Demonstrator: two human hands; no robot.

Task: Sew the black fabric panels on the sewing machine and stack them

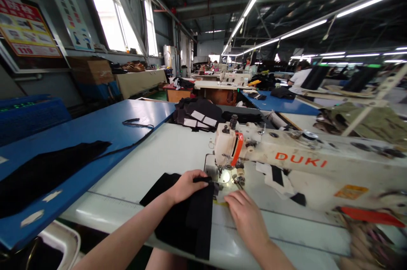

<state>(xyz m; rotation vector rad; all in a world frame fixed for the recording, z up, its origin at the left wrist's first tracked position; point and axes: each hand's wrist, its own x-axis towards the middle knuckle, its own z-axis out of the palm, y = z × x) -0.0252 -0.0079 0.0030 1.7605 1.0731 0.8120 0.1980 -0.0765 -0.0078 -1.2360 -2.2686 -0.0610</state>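
A person's left hand (186, 187) pinches the upper edge of a black cloth (199, 219) on a pale bench (152, 147), just before the lit needle area of a sewing machine (226, 147). The right hand (248, 217) rests low beside it, fingers curled near a yellow strip (221, 203); whether its grip holds anything cannot be told. Good handling here likely calls for light, even guidance, the cloth's long edge straight, its folds smoothed and fingertips clear of the needle.
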